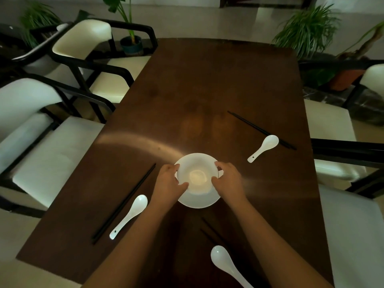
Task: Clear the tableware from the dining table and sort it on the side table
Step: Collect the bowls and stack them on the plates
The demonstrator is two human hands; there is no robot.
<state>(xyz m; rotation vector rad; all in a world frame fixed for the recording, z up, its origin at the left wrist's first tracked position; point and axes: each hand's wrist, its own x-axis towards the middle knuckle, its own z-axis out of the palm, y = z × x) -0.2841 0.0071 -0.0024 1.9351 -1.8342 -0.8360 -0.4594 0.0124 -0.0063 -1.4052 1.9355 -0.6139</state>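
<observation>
A white bowl (196, 163) sits on a white plate (198, 201) in the middle of the dark wooden dining table (207, 80). My left hand (169, 181) grips the bowl's left rim, thumb inside. On the opposite rim my right hand (227, 178) grips it the same way. White spoons lie at the left (129, 216), the right (264, 148) and the near edge (226, 265). Beside them lie black chopsticks: one pair on the left (124, 204), one on the right (261, 129), one near me (212, 230).
Cream-cushioned chairs with black frames stand along the left side (52, 142) and the right side (342, 163) of the table. Potted plants (307, 30) stand beyond the far end. The side table is out of view.
</observation>
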